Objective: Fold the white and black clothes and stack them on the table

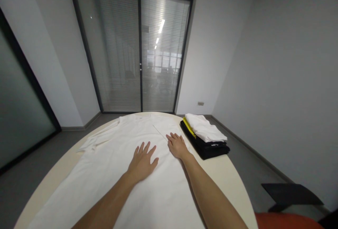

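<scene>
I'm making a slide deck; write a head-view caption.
Left hand and right hand on a white shirt spread across a table, beside stacked folded clothes.

Dim greyish light, white glare streaks [162, 26] at the blinds [118, 53], faint shadows, stretched edges

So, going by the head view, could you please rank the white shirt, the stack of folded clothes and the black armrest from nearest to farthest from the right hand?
1. White shirt: under the right hand, touching it.
2. Stack of folded clothes: on the table, just to the hand's right.
3. Black armrest: lower right, beyond the table's edge.
</scene>
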`<state>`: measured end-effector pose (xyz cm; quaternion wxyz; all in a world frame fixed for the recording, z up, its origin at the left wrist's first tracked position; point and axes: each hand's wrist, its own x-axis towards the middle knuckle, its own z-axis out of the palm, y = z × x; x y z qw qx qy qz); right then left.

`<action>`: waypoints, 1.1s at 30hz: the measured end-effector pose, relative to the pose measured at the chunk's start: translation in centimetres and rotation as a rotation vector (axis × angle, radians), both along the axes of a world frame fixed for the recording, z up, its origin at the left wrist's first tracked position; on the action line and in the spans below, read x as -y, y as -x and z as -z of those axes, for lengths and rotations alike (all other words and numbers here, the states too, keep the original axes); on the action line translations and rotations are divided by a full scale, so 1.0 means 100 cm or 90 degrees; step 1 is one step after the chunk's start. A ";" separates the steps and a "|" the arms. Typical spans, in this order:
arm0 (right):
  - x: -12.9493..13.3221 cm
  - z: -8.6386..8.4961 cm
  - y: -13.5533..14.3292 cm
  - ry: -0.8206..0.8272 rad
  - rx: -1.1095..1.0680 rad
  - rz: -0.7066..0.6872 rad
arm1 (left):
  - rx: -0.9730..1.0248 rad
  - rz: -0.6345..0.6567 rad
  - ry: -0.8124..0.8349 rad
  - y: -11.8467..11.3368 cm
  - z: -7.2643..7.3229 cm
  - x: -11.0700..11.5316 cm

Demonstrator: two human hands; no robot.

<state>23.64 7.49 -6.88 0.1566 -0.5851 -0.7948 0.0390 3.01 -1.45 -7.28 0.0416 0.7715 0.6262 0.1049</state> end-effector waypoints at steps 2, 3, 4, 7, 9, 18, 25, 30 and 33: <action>0.000 0.002 0.001 0.035 0.012 -0.003 | -0.001 0.001 -0.001 0.000 0.001 -0.001; 0.000 0.003 0.001 0.040 0.014 -0.003 | -0.001 0.001 -0.003 0.000 0.002 -0.001; 0.000 0.003 0.001 0.036 0.012 -0.002 | -0.001 0.001 -0.004 0.001 0.002 -0.001; 0.001 0.003 0.001 0.013 0.002 0.035 | -0.001 0.002 -0.006 0.001 0.003 -0.002; 0.000 0.004 0.002 0.022 0.011 0.072 | -0.004 0.002 -0.005 0.000 0.003 -0.002; -0.004 0.008 0.003 0.075 0.020 0.103 | -0.002 0.002 -0.003 0.001 0.003 -0.002; -0.017 -0.002 0.015 0.007 0.031 0.132 | 0.004 -0.005 -0.009 0.001 0.003 -0.003; -0.038 0.006 0.015 0.089 0.069 0.147 | 0.010 -0.004 -0.010 0.001 0.002 -0.002; -0.040 0.011 0.013 0.125 0.073 0.154 | 0.005 -0.002 -0.009 0.001 0.001 -0.002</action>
